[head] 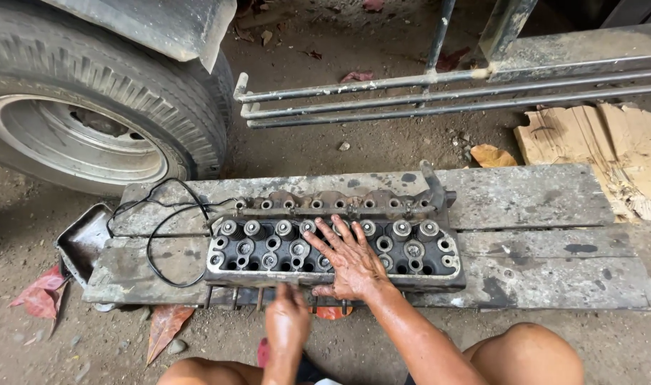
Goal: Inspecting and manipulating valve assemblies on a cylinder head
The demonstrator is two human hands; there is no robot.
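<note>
A greasy metal cylinder head [411, 246] with rows of valve springs lies on wooden planks [539, 235] on the dirt ground. My right hand [348, 258] rests flat on top of it, fingers spread over the valve springs near its middle. At the near edge of the head, my left hand [287, 319] has its fingers curled down by the studs that stick out below; whether it grips anything cannot be made out. My knees show at the bottom of the view.
A truck wheel [90, 121] stands at the upper left. Metal rails [439, 93] of the vehicle run across the top. A black wire [154, 242] loops over the left plank, beside a dented metal pan [83, 239]. Torn cardboard [611, 150] lies at right.
</note>
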